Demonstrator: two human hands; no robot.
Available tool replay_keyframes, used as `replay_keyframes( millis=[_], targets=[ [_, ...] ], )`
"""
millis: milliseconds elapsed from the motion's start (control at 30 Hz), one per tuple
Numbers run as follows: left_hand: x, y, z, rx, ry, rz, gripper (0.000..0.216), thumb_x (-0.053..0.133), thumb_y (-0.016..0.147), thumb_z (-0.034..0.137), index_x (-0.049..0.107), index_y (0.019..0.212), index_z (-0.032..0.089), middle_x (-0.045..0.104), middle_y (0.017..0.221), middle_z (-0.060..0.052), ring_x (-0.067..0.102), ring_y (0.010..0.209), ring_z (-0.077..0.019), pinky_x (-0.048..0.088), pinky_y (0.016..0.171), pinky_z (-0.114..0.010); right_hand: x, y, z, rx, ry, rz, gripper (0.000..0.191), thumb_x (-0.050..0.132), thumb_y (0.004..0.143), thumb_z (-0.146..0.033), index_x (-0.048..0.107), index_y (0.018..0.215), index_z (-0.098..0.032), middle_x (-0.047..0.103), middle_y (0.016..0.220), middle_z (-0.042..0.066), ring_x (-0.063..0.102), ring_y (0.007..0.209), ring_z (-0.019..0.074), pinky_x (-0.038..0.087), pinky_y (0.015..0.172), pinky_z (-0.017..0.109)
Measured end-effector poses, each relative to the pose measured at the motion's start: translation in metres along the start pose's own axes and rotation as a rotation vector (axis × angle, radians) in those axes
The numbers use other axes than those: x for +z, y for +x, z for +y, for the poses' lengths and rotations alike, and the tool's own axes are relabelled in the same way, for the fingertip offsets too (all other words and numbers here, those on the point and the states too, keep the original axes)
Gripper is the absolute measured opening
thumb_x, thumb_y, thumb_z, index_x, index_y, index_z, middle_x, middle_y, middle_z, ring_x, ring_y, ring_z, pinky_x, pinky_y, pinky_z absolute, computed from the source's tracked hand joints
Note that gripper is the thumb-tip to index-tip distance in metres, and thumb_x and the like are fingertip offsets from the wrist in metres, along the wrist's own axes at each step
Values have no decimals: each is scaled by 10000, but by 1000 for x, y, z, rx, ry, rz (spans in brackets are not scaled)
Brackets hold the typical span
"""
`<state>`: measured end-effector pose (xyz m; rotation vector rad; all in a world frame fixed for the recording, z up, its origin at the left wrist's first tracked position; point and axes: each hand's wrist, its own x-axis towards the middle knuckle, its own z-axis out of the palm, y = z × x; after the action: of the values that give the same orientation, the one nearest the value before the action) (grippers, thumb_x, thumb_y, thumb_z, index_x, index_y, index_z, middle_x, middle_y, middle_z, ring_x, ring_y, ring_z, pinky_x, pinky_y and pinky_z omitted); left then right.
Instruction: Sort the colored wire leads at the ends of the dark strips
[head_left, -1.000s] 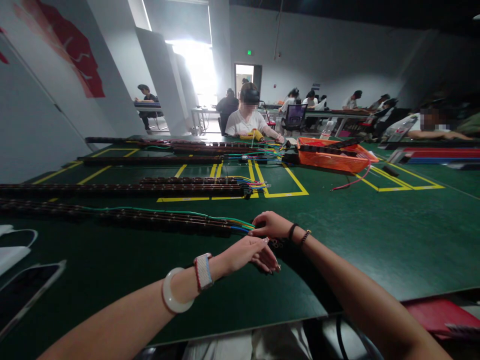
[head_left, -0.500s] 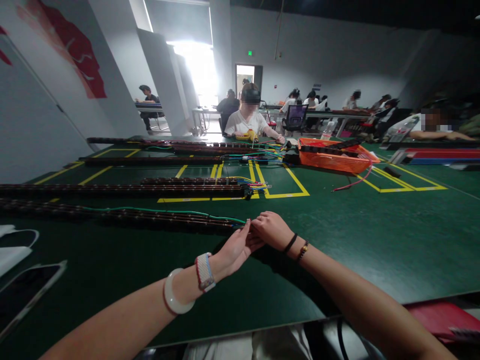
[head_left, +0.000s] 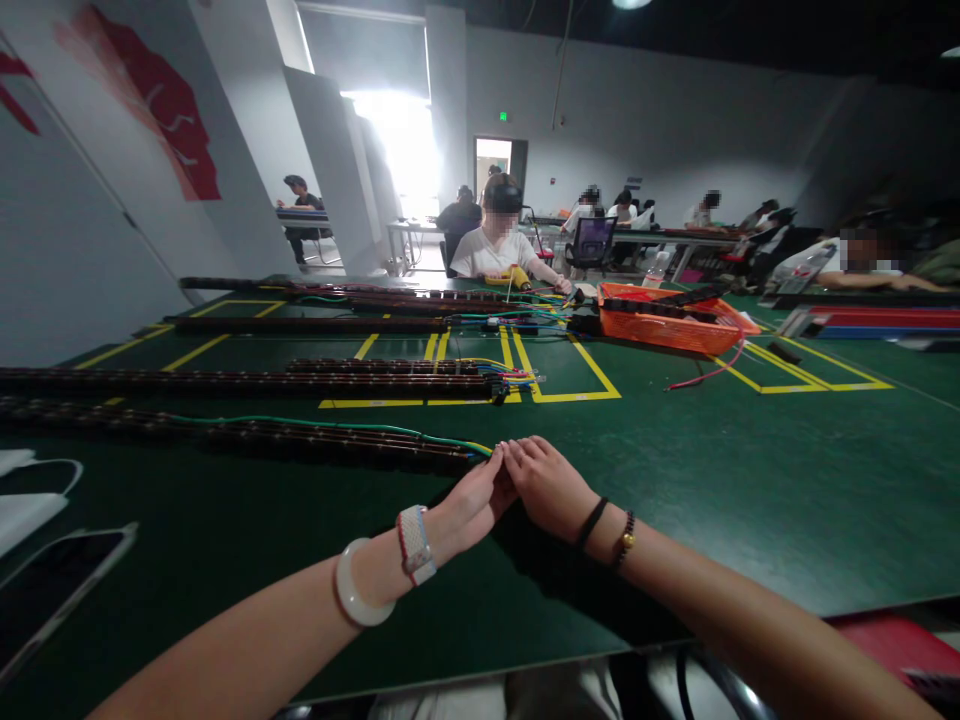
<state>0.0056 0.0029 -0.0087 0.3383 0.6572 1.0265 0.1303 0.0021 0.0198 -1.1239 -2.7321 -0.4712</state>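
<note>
My left hand (head_left: 472, 505) and my right hand (head_left: 553, 487) meet fingertip to fingertip at the right end of a long black cable chain (head_left: 337, 441) lying on the table. A green wire (head_left: 360, 427) runs along its top, and beside it a short yellow-green wire end (head_left: 478, 449) leads into my pinched fingers. Both hands are closed around the wire ends there; the tips are hidden behind the fingers. A white bangle (head_left: 358, 583) and a watch (head_left: 415, 545) are on my left wrist.
More cable chains (head_left: 375, 385) with coloured wire ends lie farther back on the green table (head_left: 712, 480). An orange basket (head_left: 667, 328) stands at the back right. Across the table a person (head_left: 491, 245) holds a yellow tool (head_left: 519, 280). At left lies a phone (head_left: 60, 590).
My right hand has shifted slightly right and lower, its fingers less overlapped with the left. More yellow-green wire shows beside my fingertips. The view has tilted up a little.
</note>
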Motion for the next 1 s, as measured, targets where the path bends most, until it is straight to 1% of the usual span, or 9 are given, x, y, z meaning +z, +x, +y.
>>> replay_keyframes(
  millis=[100,167,300,433,533,633,733,867,1000],
  targets=[
    [1,-1,0,3,30,-8,157,483,887,242,599,847,143,644,832,-40,600,720,-105,462,879,-295,-11,0,25,89,274,-44,324,569,813,-273,572,1119,-165,617,1077,102,568,938,194,427,820,310],
    [2,-4,2,3,50,-13,176,473,891,258,598,842,143,643,837,-51,605,763,-121,453,895,-305,-15,3,42,244,406,-91,449,660,736,-400,565,1099,-153,634,996,94,588,813,165,441,679,253],
    [9,-10,5,-8,112,-2,167,481,888,267,593,878,143,638,918,-66,596,877,-133,432,922,-276,-8,10,59,281,559,-332,438,623,708,-559,648,835,-140,632,674,29,499,544,102,315,478,203],
    [11,-12,5,-6,131,-15,144,493,882,248,589,935,155,622,1053,-84,554,1049,-146,384,986,-263,6,9,54,274,618,-305,386,610,740,-501,674,731,-121,619,603,21,419,486,70,252,453,200],
    [9,-11,3,27,108,-36,223,462,899,264,582,1066,179,601,1147,-85,507,1141,-148,333,1036,-275,8,4,49,293,633,-283,303,593,775,-407,682,739,-120,638,605,29,451,491,76,278,463,195],
    [7,-12,2,31,110,-77,315,434,911,280,538,1192,183,599,1173,-90,513,1144,-167,308,1058,-319,2,1,46,308,633,-338,262,514,836,-330,682,785,-136,644,592,29,512,480,87,321,465,185],
    [6,-14,1,36,112,-118,335,423,913,287,556,1175,126,609,1160,-122,525,1133,-197,313,1058,-352,-7,-1,39,279,532,-387,250,459,875,-289,671,849,-159,670,657,39,588,529,110,379,495,182],
    [8,-15,1,23,62,-105,293,430,911,256,586,1128,137,629,1131,-110,546,1106,-183,335,1043,-340,-13,-3,18,207,115,-318,213,428,876,-147,639,898,-131,676,817,102,649,709,181,455,600,236],
    [8,-13,2,-6,44,-89,239,445,904,253,632,984,128,654,1064,-111,586,1039,-184,378,1004,-336,-8,-8,-5,274,-65,-264,247,421,838,-49,589,1016,-78,656,872,138,645,720,198,474,573,262]
  ],
)
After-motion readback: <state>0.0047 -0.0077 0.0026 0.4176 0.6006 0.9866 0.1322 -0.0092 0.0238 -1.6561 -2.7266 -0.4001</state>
